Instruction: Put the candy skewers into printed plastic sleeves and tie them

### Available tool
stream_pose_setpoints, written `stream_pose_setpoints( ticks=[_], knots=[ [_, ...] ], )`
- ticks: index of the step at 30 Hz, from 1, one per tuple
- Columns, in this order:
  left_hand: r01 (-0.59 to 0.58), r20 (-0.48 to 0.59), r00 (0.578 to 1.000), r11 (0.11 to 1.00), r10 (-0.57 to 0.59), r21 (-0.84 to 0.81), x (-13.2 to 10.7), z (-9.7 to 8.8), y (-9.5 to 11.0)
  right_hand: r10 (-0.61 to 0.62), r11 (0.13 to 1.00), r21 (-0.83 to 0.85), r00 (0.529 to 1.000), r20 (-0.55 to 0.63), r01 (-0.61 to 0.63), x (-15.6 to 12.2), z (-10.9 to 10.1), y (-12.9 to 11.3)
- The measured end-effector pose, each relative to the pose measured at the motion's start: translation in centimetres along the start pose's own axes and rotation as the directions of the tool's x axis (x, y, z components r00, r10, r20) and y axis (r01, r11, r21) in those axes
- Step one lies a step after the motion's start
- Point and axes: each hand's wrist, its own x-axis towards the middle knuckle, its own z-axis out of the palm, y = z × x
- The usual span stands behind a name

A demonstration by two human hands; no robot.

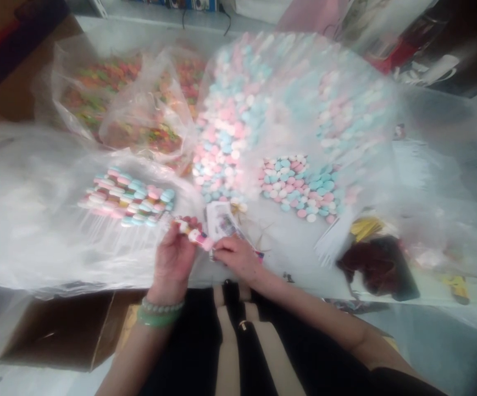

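My left hand [175, 258] is closed around a skewer of pink and white candies [195, 235], held near the table's front edge. My right hand [236, 256] pinches the skewer's right end, fingers together. Just beyond the hands lies a small printed wrapper or card [222, 220]. To the left, a pile of finished candy skewers [129, 198] rests on clear plastic. Ahead is a loose heap of pink, blue and white candies [300, 184] spilling from a big clear bag [288, 93].
Two clear bags of orange, red and green candies [139, 104] sit at the back left. White sticks [333, 242] lie right of the hands, beside a dark object [381, 269] and something yellow [366, 226]. An open cardboard box [65, 330] stands at lower left.
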Motion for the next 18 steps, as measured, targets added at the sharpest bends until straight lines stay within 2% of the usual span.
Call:
stream_pose_setpoints(
  ticks=[4, 9, 11, 14, 18],
  knots=[
    [0.036, 0.009, 0.999, 0.998, -0.037, 0.054, -0.7, 0.7, -1.5, 0.048, 0.986, 0.159, 0.997, 0.062, -0.057, 0.0, 0.1, -0.2],
    [0.081, 0.08, 0.993, 0.991, -0.089, 0.104, -1.3, 1.2, -3.4, 0.031, 0.979, 0.2, 0.999, -0.012, -0.027, 0.3, 0.0, 0.2],
    [0.101, 0.069, 0.991, 0.986, -0.111, 0.133, -1.0, 0.8, -3.4, -0.012, 0.985, 0.17, 1.0, -0.028, 0.016, 0.2, -0.4, 0.7],
    [0.069, 0.025, 0.997, 0.984, -0.074, 0.164, -0.4, 0.0, -2.7, -0.044, 0.992, 0.118, 0.999, -0.008, 0.045, -0.1, -1.2, 1.5],
    [0.044, 0.055, 0.997, 0.967, -0.06, 0.251, -0.4, -0.5, -2.3, -0.034, 0.995, 0.091, 0.997, -0.072, 0.041, -0.1, -1.2, 1.8]
  ],
)
